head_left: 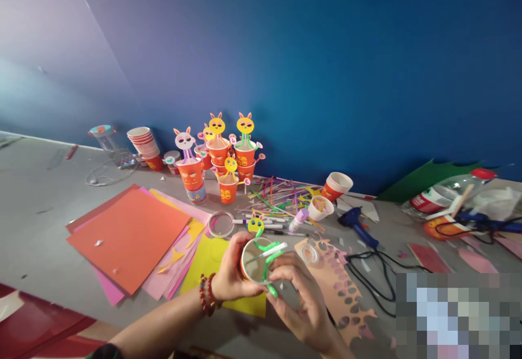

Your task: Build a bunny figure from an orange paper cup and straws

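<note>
Holding cup (252, 271) in left (233, 274), perhaps straw (266, 266) in right (299, 296)

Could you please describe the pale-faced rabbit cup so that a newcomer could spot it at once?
In front of the blue wall stands a cluster of orange cups topped with rabbit-eared faces. The pale-faced rabbit cup is leftmost; its face is whitish, its neighbours' yellow.

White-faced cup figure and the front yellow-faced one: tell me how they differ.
The white-faced figure has a white face on purple straws; the front yellow-faced figure has a yellow face on yellow straws. The white-faced figure's cup is raised on a blue-sided object; the front yellow-faced figure's cup stands directly on the table. Both have a face above an orange-red cup.
</note>
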`<action>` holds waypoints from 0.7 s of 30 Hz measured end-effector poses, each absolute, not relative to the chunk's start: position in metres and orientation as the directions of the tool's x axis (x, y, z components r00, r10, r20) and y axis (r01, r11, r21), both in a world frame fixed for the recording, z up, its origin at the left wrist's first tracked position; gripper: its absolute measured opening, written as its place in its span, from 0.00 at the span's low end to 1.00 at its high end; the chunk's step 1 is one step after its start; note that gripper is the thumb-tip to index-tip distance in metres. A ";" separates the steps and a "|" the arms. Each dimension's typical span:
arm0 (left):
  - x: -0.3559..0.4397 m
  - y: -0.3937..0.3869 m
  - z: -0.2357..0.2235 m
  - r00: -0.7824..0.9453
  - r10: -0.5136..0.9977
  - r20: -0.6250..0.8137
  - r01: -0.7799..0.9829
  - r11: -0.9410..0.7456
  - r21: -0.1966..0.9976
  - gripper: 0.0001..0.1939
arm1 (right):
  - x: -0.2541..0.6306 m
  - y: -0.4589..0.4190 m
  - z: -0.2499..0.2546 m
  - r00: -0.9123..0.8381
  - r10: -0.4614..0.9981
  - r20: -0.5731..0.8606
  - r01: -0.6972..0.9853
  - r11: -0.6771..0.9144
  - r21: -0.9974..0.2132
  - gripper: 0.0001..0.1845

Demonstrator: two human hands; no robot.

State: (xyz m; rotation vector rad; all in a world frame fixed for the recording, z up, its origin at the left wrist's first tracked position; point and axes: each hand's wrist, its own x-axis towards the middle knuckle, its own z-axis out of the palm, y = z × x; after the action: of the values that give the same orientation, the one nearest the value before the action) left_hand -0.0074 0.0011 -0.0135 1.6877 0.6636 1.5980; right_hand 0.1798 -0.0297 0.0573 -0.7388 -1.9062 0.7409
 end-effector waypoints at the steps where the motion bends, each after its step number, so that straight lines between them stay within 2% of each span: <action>1: -0.007 0.001 -0.014 0.108 0.775 0.623 -0.110 -0.613 0.782 0.42 | 0.180 -0.030 0.057 -0.392 0.745 0.540 0.186 0.639 -0.746 0.12; 10: -0.006 0.003 -0.019 0.115 0.790 0.602 -0.140 -0.587 0.798 0.40 | 0.187 -0.029 0.053 -0.439 0.724 0.532 0.175 0.650 -0.740 0.17; 21: -0.006 0.003 -0.019 0.096 0.797 0.596 -0.117 -0.585 0.802 0.45 | 0.190 -0.030 0.048 -0.398 0.763 0.509 0.185 0.610 -0.770 0.18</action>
State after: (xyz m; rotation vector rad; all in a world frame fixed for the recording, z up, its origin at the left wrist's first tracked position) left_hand -0.0059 0.0029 -0.0188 1.6448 0.6801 1.5850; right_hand 0.1899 -0.0301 0.0481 -0.7565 -1.9076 0.7834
